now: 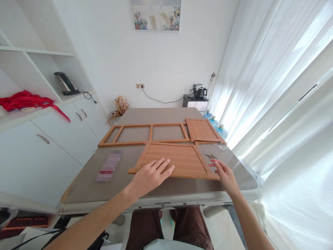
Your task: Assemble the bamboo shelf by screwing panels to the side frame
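Note:
A wooden framed panel (179, 158) lies flat on the table near its front edge. My left hand (152, 173) rests palm down on its left part, fingers stretched out. My right hand (222, 173) is at the panel's front right corner, fingers loosely curved and apart, with nothing visible between them. Just beyond its fingertips lies a small pile of metal screws (211, 156). Behind the panel, a long wooden frame (151, 132) with open sections stretches across the table. A second wooden panel (203, 130) lies over the frame's right end.
The brown table top (125, 191) carries a blurred-out flat item (109, 166) on the left. Water jugs (221, 130) and white curtains (249, 86) border the right side. Dried stalks (119, 106) stand at the back left. White cabinets (52, 146) line the left wall.

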A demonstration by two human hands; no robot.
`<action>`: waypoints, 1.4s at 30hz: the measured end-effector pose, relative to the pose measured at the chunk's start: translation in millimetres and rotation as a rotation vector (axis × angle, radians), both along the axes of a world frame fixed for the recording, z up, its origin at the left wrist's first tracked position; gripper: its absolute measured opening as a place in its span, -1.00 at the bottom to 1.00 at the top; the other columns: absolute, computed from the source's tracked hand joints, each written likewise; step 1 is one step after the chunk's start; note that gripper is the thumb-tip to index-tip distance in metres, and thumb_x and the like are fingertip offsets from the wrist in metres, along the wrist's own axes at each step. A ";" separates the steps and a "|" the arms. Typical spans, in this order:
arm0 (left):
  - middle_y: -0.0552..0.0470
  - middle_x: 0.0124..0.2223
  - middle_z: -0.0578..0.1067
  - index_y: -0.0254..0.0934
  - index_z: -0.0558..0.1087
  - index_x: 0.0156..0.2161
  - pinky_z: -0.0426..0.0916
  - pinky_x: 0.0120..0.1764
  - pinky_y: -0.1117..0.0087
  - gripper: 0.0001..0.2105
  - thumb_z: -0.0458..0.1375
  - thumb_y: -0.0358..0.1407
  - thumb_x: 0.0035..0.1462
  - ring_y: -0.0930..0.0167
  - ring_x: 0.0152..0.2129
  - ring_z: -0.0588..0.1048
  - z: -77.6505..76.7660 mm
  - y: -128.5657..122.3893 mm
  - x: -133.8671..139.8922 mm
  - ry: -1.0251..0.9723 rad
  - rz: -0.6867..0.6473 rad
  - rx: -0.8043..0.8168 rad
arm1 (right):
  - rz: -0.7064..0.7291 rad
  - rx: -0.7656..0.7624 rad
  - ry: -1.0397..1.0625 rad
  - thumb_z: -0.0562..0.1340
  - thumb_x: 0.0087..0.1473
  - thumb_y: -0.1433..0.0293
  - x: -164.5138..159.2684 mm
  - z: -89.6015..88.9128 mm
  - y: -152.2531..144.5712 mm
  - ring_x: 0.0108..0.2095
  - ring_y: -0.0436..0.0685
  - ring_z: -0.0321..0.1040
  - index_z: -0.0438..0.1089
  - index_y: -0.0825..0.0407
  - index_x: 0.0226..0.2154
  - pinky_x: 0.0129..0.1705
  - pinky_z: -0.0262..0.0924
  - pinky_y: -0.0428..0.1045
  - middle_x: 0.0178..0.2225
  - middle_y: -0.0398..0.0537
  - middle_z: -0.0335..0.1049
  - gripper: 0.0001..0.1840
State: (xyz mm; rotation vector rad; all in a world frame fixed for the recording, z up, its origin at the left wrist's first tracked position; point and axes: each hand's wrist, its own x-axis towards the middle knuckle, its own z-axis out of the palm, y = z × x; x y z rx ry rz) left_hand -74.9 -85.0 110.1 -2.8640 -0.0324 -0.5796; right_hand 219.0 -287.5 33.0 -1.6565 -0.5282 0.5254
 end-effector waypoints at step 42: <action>-0.04 0.39 0.07 -0.11 0.14 0.32 -0.04 0.30 -0.06 -0.30 0.02 0.18 0.18 0.13 0.34 -0.02 -90.2 11.5 -15.9 0.074 0.378 -0.488 | 0.117 -0.414 -0.517 0.07 0.11 -0.02 0.4 -32.5 38.8 -0.44 0.16 0.40 0.41 0.00 -0.20 -0.36 0.21 0.00 -0.44 -0.06 0.48 -0.52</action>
